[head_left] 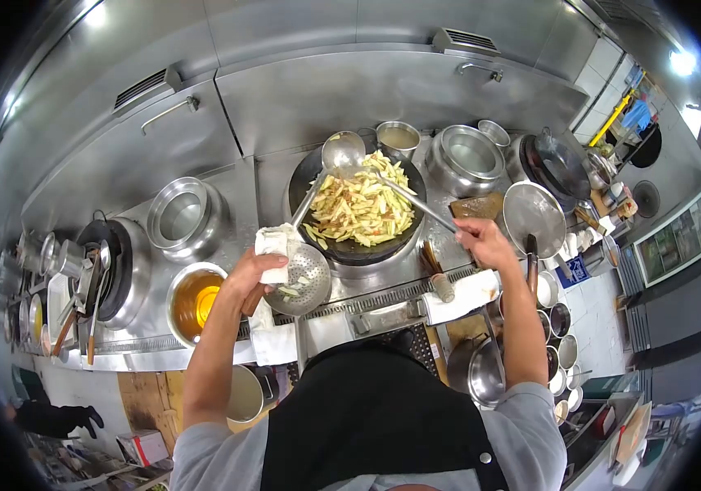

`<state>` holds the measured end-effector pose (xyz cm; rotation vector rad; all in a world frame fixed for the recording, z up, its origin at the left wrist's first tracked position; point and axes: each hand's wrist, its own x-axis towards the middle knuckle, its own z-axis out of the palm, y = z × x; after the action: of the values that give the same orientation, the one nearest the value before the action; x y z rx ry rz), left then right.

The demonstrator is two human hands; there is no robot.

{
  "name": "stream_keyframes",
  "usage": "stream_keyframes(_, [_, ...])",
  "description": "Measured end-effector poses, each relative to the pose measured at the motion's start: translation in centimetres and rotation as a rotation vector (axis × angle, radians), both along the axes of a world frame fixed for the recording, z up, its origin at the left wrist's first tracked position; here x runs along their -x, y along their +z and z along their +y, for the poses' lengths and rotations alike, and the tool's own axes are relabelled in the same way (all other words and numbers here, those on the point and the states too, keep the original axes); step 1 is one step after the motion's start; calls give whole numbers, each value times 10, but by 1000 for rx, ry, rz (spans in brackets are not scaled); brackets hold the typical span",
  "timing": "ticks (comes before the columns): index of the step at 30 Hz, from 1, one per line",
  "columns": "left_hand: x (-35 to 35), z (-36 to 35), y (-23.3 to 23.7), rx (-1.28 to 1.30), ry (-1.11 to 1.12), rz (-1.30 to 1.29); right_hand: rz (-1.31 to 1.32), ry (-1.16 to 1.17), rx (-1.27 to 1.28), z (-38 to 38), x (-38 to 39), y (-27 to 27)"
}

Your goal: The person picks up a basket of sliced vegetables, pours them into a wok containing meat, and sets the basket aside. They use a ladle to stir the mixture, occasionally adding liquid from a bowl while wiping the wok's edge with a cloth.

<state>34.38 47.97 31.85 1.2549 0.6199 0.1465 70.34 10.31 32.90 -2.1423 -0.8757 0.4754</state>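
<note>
A black wok (pixel 311 176) full of pale fried strips (pixel 362 206) sits on the burner in the middle of the steel cooking range. My left hand (pixel 254 270) grips a white cloth (pixel 275 243) wrapped around the wok's handle at its near left side. My right hand (pixel 481 243) holds the long handle of a steel ladle (pixel 342 152), whose bowl rests at the wok's far edge over the food. A perforated metal strainer (pixel 301 281) lies just below the wok, beside my left hand.
A pot of amber oil (pixel 195 299) stands left of my left hand. A second wok (pixel 113 262) with utensils sits further left. Steel pots (pixel 471 155), a lid (pixel 533 214), small bowls (pixel 561 319) and a brush (pixel 436 274) crowd the right side. Another person's gloved hand (pixel 80 419) shows at lower left.
</note>
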Motion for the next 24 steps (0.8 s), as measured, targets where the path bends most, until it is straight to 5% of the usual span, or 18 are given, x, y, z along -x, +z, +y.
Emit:
stream_keyframes(2, [-3,0,1,13,-6,-13,-51,44,-151,11,-14,-32])
stream_keyframes(6, [-9,10,-10,-30,-28,4,113,43,-119,4,-4,-46])
stream_keyframes(9, [-8,14,-26,-63,25,22,-13,-10,25,-29,15,-44])
stream_keyframes(11, [-7,14,-40,-59,75,22,-2,20,-79,-57,20,-86])
stream_keyframes(15, [0,11,-43,-225,112,112,285,-459,-255,-94,68,-122])
stream_keyframes(17, [5,19,-67,-83,163,46,113,-473,-195,-121,76,-161])
stream_keyframes(24, [21,-4,-62,-124,253,47,-42,-48,64,-108,131,-64])
